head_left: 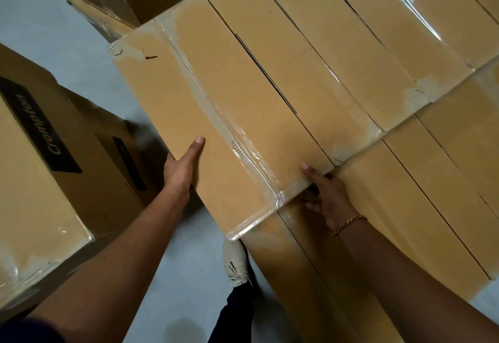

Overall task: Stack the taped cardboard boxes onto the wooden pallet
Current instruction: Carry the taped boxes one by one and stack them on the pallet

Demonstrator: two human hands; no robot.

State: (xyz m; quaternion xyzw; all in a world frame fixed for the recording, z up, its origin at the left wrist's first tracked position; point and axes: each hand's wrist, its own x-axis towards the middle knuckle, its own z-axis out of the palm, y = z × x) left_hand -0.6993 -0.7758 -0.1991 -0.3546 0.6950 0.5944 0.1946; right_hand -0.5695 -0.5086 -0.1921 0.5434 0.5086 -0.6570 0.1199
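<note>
Head view, taped box [216, 115], long axis pointing away up-left, left hand [180, 171] and right hand [329, 198] gripping its nearer edges

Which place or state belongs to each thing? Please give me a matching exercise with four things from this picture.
1 left hand
2 right hand
3 shoe
4 printed box

a on the floor, beneath the long box's near corner
b holds the long box's left edge
c stands apart, far left
d bracelet at its wrist

Pairs: 1-b, 2-d, 3-a, 4-c
</note>
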